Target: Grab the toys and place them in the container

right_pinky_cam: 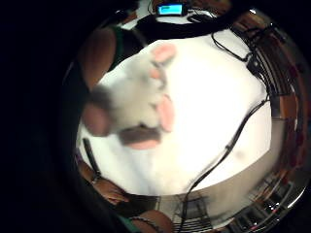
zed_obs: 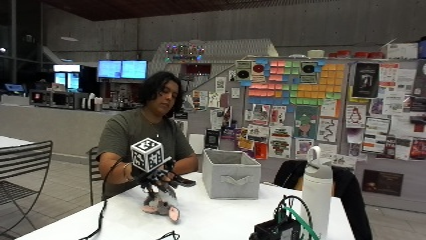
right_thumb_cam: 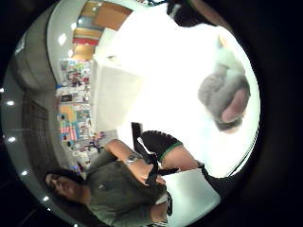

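Bench: white bench [zed_obs: 219,217] in a hall with a poster wall behind; bare surface lies all round the toy, out to the near edge and across to the container.
Toy: grey plush animal with pink ears and feet [zed_obs: 162,206], hanging just above the bench in front of the person, its lowest pink part at or nearly at the surface.
Right hand: gloved right hand [zed_obs: 158,176] above the toy, fingers curled down onto its upper part and holding it.
Container: grey fabric bin [zed_obs: 231,174], open-topped, standing on the bench beside the hand, apart from the toy.
Views: little-finger palm view shows the toy [right_pinky_cam: 141,104] close under the palm over white bench; thumb-side view shows it [right_thumb_cam: 226,94] too.
Other: white bottle [zed_obs: 317,192] near the bench's front corner.
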A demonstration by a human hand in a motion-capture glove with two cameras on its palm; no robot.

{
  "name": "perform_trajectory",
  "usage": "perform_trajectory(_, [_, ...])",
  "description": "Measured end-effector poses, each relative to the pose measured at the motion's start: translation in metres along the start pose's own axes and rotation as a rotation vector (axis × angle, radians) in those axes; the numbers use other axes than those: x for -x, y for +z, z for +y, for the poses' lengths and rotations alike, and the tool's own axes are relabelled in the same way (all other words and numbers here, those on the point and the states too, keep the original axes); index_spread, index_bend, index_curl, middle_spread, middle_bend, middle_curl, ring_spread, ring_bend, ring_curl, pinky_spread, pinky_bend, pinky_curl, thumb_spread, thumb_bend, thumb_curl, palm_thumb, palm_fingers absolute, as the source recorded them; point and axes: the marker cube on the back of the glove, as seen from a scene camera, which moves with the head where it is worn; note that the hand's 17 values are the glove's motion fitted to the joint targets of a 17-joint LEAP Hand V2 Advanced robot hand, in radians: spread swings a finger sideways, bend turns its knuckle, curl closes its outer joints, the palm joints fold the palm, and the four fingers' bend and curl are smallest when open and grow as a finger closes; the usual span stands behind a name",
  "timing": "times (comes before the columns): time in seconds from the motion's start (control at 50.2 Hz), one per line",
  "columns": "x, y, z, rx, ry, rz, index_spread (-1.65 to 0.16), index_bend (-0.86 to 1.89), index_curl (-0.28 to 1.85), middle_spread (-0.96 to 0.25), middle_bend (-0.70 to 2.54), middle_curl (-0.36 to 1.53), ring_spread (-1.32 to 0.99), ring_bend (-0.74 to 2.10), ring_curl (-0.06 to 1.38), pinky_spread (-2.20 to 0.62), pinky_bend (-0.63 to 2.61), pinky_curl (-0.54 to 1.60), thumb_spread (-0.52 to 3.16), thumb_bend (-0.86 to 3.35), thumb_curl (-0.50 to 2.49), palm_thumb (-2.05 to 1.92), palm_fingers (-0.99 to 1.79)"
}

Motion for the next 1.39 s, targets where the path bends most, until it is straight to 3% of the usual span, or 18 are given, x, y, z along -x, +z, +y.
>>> perform_trajectory(0.12, [-0.027,0.037,-0.023,0.149,0.019,0.116,-0.38,0.14,0.50,-0.07,0.12,0.29,-0.07,0.13,0.20,-0.01,1.00,0.34,1.04,-0.01,0.39,0.11,-0.29])
perform_trajectory(0.199, [-0.035,0.058,-0.034,0.142,-0.023,0.048,-0.36,0.09,0.43,-0.04,0.10,0.27,-0.03,0.12,0.19,0.01,0.99,0.34,1.01,-0.02,0.39,0.13,-0.34])
perform_trajectory(0.359, [-0.031,0.071,-0.034,-0.116,-0.123,-0.100,-0.39,0.51,0.51,-0.06,0.17,0.25,-0.07,0.24,0.20,-0.03,0.68,0.26,1.17,0.09,0.42,0.33,0.15])
perform_trajectory(0.458, [-0.022,0.070,-0.028,-0.292,-0.138,-0.045,-0.38,0.25,0.45,-0.18,0.41,0.33,-0.21,0.67,0.28,-0.20,0.72,0.24,1.17,0.16,0.47,0.48,0.81])
perform_trajectory(0.618, [-0.001,0.063,-0.013,-0.432,-0.153,0.019,-0.37,0.19,0.50,-0.26,0.58,0.42,-0.33,0.87,0.40,-0.36,0.81,0.32,0.94,0.16,0.58,0.60,1.12])
perform_trajectory(0.877, [0.155,-0.058,0.041,-0.791,-0.547,-0.165,-0.39,0.22,0.67,-0.31,0.75,0.56,-0.37,1.05,0.51,-0.41,0.97,0.43,0.71,0.12,0.69,0.66,1.18])
perform_trajectory(1.016, [0.264,-0.114,0.038,-0.823,-0.716,-0.303,-0.42,0.25,0.76,-0.31,0.82,0.62,-0.37,1.13,0.55,-0.42,1.03,0.47,0.64,0.09,0.74,0.68,1.15])
perform_trajectory(1.136, [0.330,-0.115,0.023,-0.866,-0.907,-0.139,-0.43,0.27,0.84,-0.31,0.86,0.67,-0.37,1.17,0.56,-0.42,1.06,0.49,0.59,0.07,0.78,0.69,1.11])
perform_trajectory(1.195, [0.342,-0.112,0.004,-0.895,-0.903,-0.013,-0.44,0.27,0.88,-0.31,0.87,0.69,-0.37,1.18,0.57,-0.42,1.08,0.50,0.57,0.06,0.80,0.69,1.09])
perform_trajectory(1.255, [0.345,-0.110,-0.024,-0.948,-0.807,0.092,-0.45,0.28,0.92,-0.31,0.87,0.70,-0.37,1.20,0.57,-0.42,1.08,0.50,0.56,0.06,0.81,0.69,1.09])
perform_trajectory(1.335, [0.369,-0.103,-0.017,-0.800,-0.854,-0.336,-0.45,0.26,0.96,-0.31,0.87,0.72,-0.36,1.20,0.57,-0.42,1.06,0.50,0.55,0.03,0.83,0.68,1.04])
perform_trajectory(1.395, [0.374,-0.093,-0.021,-0.729,-0.841,-0.429,-0.44,0.20,0.97,-0.31,0.81,0.69,-0.34,1.10,0.53,-0.41,1.00,0.47,0.73,-0.07,0.76,0.52,0.86])
